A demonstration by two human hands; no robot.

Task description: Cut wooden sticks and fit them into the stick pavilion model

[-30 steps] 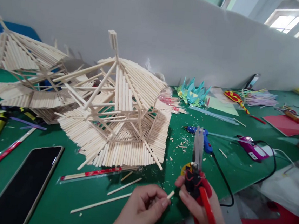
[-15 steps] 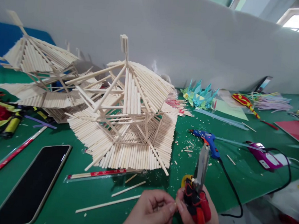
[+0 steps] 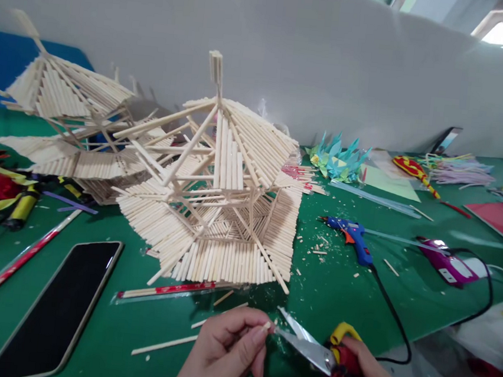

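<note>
My left hand [image 3: 227,349] is closed in a pinch near the table's front, with the pale tip of a small wooden stick [image 3: 266,326] showing at the fingertips. In my right hand [image 3: 372,366] is a pair of scissors [image 3: 318,355] with red and yellow handles. Its blades stand apart and point left, the lower one reaching close to the stick's tip. Beyond my hands stands a pavilion model [image 3: 230,263] built of wooden sticks, its roof partly covered. Loose sticks [image 3: 165,345] lie just left of my left hand.
A phone [image 3: 57,306] lies at the left. To the right are a blue glue gun [image 3: 353,237] with its cord and a purple device [image 3: 449,264]. A second stick model [image 3: 86,101] stands behind left. Stick scraps are scattered on the green table [image 3: 313,289].
The scissors have swung from upright to pointing left, and their blades have parted. My hands have moved apart; the left has shifted left and slightly up with the stick.
</note>
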